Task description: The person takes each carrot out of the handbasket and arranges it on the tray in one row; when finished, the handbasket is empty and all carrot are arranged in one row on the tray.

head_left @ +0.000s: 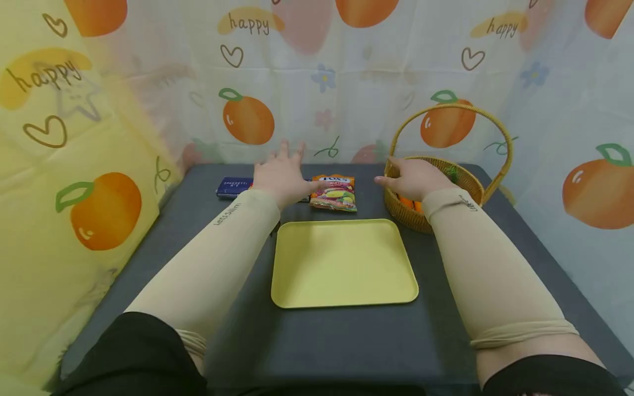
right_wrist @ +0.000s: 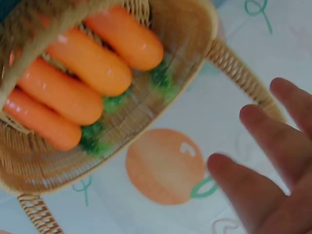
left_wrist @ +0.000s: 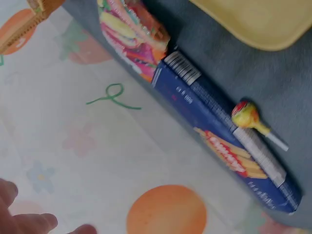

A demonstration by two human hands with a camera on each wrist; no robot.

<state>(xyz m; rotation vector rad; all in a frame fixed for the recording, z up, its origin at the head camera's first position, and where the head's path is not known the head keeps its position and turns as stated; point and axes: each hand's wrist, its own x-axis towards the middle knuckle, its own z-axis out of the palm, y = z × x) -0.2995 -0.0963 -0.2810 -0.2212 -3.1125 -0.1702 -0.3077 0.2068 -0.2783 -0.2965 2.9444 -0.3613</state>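
Observation:
My left hand (head_left: 281,175), fingers spread and holding nothing, reaches over the back of the table. It overlaps a blue spaghetti box (head_left: 234,187) in the head view. Just right of its thumb lies a colourful FOX'S candy bag (head_left: 334,193). The left wrist view shows a lollipop (left_wrist: 245,115) in a yellow and red wrapper, lying against the box's long side. My right hand (head_left: 417,177) is above the left part of a wicker basket (head_left: 408,219), fingers extended and nothing in them. Several glossy orange carrots (right_wrist: 90,63) with green tops lie in the basket.
A pale yellow tray (head_left: 344,264) lies flat on the dark grey table (head_left: 342,346) between my forearms. The basket's tall arched handle (head_left: 506,144) rises at the back right. A printed curtain (head_left: 317,110) hangs behind the table and along both sides.

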